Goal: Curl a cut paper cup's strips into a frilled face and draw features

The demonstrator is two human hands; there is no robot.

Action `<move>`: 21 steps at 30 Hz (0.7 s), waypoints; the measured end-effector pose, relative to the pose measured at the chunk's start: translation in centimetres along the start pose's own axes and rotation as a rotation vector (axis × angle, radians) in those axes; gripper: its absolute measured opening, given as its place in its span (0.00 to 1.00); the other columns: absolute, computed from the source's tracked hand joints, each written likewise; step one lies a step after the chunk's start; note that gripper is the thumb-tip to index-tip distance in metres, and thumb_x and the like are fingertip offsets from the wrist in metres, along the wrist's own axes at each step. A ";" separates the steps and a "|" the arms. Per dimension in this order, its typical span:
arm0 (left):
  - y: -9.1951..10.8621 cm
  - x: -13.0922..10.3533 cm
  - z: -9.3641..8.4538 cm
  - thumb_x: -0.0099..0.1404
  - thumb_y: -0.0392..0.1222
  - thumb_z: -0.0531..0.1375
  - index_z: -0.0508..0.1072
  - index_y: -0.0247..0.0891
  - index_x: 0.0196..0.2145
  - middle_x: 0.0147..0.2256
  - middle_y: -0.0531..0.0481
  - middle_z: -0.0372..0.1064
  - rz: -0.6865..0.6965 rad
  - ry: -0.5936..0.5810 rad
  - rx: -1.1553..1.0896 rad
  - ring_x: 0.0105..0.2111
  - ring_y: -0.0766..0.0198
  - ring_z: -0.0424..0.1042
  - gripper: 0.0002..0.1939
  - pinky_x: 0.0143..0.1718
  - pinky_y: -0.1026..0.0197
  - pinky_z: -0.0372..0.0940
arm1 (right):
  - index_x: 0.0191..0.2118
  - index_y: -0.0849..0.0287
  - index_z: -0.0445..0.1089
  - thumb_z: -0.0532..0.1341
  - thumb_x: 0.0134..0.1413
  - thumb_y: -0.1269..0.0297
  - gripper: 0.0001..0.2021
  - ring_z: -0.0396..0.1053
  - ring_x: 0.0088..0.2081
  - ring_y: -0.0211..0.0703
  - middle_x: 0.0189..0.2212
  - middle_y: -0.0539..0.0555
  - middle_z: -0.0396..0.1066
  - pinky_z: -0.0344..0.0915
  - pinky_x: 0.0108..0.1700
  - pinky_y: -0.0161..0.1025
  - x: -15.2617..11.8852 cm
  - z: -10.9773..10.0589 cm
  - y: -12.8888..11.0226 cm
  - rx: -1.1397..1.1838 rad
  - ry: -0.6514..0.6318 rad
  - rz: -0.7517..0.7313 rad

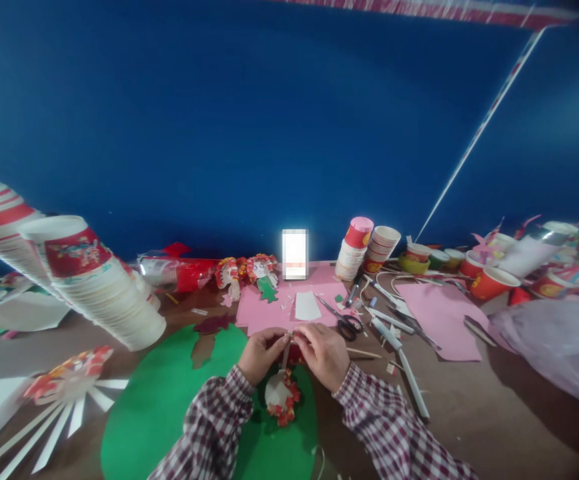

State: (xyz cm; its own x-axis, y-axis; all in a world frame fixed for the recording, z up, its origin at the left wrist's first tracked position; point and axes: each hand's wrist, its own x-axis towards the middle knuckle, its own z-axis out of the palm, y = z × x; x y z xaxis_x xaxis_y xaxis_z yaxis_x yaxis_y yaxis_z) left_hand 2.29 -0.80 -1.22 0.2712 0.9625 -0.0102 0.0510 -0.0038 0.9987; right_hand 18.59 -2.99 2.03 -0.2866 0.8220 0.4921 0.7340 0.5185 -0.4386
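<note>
My left hand (pixel 264 355) and my right hand (pixel 325 352) meet over the large green paper sheet (pixel 139 413), fingertips of both pinched close together. Between them they hold the upper end of a narrow white paper strip (pixel 284 358); the very tip is small and partly covered by my fingers. From the strip hangs a cut paper-cup piece (pixel 278 395) with a curled red, orange and white fringe. Some red shows under my right hand, too covered to name. Just beyond my hands are a white paper piece (pixel 308 307) and black-handled scissors (pixel 349 325).
Tall stacks of paper cups (pixel 104 293) lean at left, beside another cut cup (pixel 69 383) with splayed strips. Finished fringed figures (pixel 262 272) stand at the back. Pink paper (pixel 437 317), a white glue gun (pixel 400 357) and red cups (pixel 493 283) lie right.
</note>
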 end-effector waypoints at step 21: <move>-0.4 0.0 -0.1 0.54 0.45 0.58 0.72 0.33 0.34 0.29 0.48 0.72 0.010 -0.017 0.029 0.24 0.67 0.67 0.14 0.24 0.66 0.61 | 0.40 0.56 0.67 0.53 0.55 0.68 0.09 0.66 0.38 0.41 0.34 0.53 0.69 0.62 0.40 0.37 0.1 0.2 0.0 0.069 -0.018 0.008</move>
State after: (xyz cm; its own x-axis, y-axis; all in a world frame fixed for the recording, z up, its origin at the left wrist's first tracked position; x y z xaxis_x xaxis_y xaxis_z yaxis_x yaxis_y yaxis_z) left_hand 2.18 -0.74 -1.57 0.2880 0.9576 -0.0009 0.0756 -0.0218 0.9969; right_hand 18.51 -2.88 1.93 -0.2922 0.8300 0.4751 0.6927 0.5262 -0.4933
